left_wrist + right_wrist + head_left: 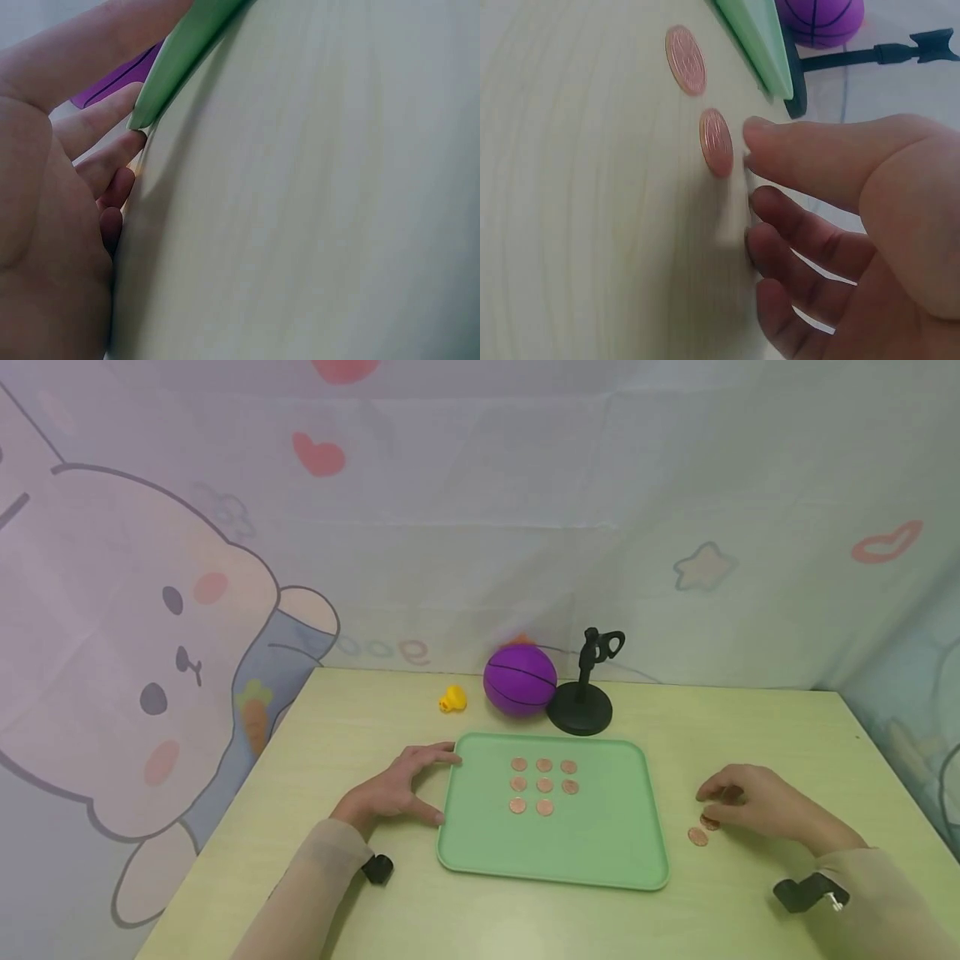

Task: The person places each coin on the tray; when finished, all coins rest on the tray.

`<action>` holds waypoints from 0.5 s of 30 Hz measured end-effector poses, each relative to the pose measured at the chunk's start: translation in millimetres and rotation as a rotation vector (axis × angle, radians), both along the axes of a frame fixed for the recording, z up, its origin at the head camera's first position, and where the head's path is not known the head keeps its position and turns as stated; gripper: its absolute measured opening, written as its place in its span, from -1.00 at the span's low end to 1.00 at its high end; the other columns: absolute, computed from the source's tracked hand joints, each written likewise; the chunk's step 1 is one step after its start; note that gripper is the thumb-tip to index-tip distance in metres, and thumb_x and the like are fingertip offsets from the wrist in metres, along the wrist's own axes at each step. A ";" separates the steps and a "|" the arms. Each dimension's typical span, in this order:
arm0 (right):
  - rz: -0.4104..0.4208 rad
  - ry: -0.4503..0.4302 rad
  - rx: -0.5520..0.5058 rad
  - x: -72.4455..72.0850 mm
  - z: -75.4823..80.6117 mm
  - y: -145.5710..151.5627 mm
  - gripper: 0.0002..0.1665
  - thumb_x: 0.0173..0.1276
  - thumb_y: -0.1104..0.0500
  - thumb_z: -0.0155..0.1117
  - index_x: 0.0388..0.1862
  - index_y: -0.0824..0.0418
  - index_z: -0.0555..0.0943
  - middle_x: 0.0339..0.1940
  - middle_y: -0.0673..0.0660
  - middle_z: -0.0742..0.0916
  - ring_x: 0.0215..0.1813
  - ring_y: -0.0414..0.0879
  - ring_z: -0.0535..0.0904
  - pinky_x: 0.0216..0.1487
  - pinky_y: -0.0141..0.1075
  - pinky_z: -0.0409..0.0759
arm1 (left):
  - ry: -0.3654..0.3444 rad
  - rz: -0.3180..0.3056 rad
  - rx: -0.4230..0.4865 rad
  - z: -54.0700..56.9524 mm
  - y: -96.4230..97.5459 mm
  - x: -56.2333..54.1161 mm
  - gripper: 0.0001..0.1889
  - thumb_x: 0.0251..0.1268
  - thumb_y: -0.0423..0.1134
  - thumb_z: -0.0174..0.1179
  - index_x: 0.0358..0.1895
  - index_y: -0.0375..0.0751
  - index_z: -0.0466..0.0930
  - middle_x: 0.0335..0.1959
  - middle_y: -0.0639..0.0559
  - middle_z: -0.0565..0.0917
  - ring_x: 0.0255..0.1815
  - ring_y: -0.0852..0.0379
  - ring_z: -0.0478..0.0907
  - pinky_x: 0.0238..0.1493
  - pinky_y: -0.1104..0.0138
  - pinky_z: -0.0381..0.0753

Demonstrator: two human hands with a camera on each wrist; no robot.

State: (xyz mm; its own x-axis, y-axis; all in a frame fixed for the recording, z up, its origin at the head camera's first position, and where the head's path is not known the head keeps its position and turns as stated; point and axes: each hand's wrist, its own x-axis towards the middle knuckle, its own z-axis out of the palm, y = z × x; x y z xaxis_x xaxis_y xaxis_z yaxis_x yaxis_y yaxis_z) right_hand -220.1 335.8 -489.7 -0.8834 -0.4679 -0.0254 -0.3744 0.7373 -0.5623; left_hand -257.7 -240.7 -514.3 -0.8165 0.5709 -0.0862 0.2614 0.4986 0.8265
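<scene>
A light green tray lies on the table, with several copper-coloured coins set out on it in rows: two rows of three and a front row of two. At the tray's left edge is my left hand, its thumb and fingers spread and touching the rim. In the left wrist view the fingertips meet the tray's corner. Right of the tray, my right hand hovers low over the table, fingers loosely bent. Two loose coins lie by its thumb, one nearer and one farther. No coin shows between the fingers.
Behind the tray stand a yellow rubber duck, a purple ball with black lines and a black stand on a round base. A printed cloth hangs behind the table's back edge.
</scene>
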 end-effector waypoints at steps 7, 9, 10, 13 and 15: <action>0.079 -0.068 -0.051 1.7 -0.6 14.9 -0.63 0.26 0.12 0.60 0.03 0.08 0.74 0.04 0.01 0.75 -0.01 -0.34 0.58 0.00 -0.36 0.63 | 0.007 0.001 -0.010 0.4 -0.3 -0.8 -0.10 -0.12 -0.16 0.71 0.43 0.12 0.52 0.69 0.08 0.18 0.62 -0.13 -0.01 0.59 -0.27 -0.09; 0.095 -0.090 -0.088 2.6 -0.8 16.3 -0.60 0.22 0.19 0.60 0.04 0.08 0.72 0.04 0.03 0.73 -0.01 -0.33 0.55 0.00 -0.38 0.59 | 0.003 0.001 -0.008 -0.3 -0.5 -0.8 -0.10 -0.11 -0.15 0.71 0.43 0.12 0.53 0.69 0.08 0.18 0.61 -0.14 -0.01 0.58 -0.27 -0.09; 0.104 -0.096 -0.104 3.0 -1.1 16.8 -0.58 0.21 0.22 0.60 0.05 0.08 0.71 0.04 0.03 0.72 -0.02 -0.33 0.54 0.00 -0.40 0.57 | 0.002 0.001 -0.007 -0.7 -0.6 -0.7 -0.11 -0.11 -0.15 0.70 0.43 0.12 0.53 0.69 0.07 0.17 0.61 -0.14 -0.01 0.58 -0.28 -0.09; 0.141 -0.091 -0.141 3.1 -2.6 17.8 -0.60 0.20 0.27 0.59 0.01 0.06 0.70 -0.02 0.02 0.71 -0.04 -0.29 0.51 0.00 -0.43 0.53 | -0.004 0.001 -0.008 -0.7 -0.7 -0.4 -0.10 -0.12 -0.14 0.71 0.43 0.14 0.53 0.69 0.09 0.17 0.62 -0.13 -0.02 0.58 -0.27 -0.08; 0.168 -0.078 -0.157 2.5 -3.4 18.4 -0.65 0.24 0.27 0.58 -0.03 0.04 0.70 -0.08 -0.01 0.72 -0.05 -0.25 0.52 0.01 -0.45 0.52 | -0.013 0.005 -0.009 0.4 -0.6 0.3 -0.10 -0.12 -0.13 0.71 0.43 0.15 0.53 0.69 0.13 0.17 0.62 -0.10 -0.02 0.59 -0.24 -0.07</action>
